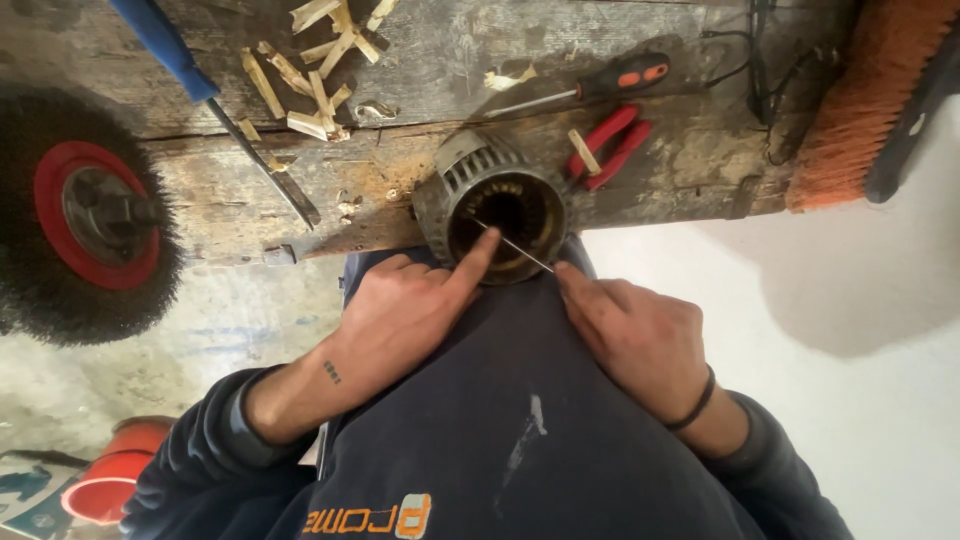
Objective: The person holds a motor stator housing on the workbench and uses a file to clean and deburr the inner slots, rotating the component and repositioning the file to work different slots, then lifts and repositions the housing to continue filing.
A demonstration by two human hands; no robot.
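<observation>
At the far left a round wire brush wheel (pixel 85 215) with a red hub sat beside the worn wooden bench (pixel 420 60). A blue-handled chisel (pixel 215 105) lay slanted across the boards, and just right of it a scatter of pale wood splinters (pixel 315 75).

The left hand (pixel 400 320) came up from the lap with its index finger (pixel 470 262) stretched straight out, the tip resting on the near rim of the motor stator housing (pixel 495 200). Its other fingers were curled loosely under; it grasped nothing that could be seen. The housing, a grey ribbed cylinder with dark windings inside its bore, stood at the bench's front edge, pressed against the person's dark sweatshirt (pixel 520 430).

A thin metal rod (pixel 512 243) slanted out of the bore toward the right. The right hand (pixel 640 335) pinched its outer end between thumb and forefinger (pixel 575 285), the remaining fingers folded close; a dark band circled that wrist.

Behind the housing lay a black-and-orange screwdriver (pixel 600 85) and red-handled pliers (pixel 608 148). At the far right an orange-bristled broom head (pixel 860 110) leaned over the bench end.
</observation>
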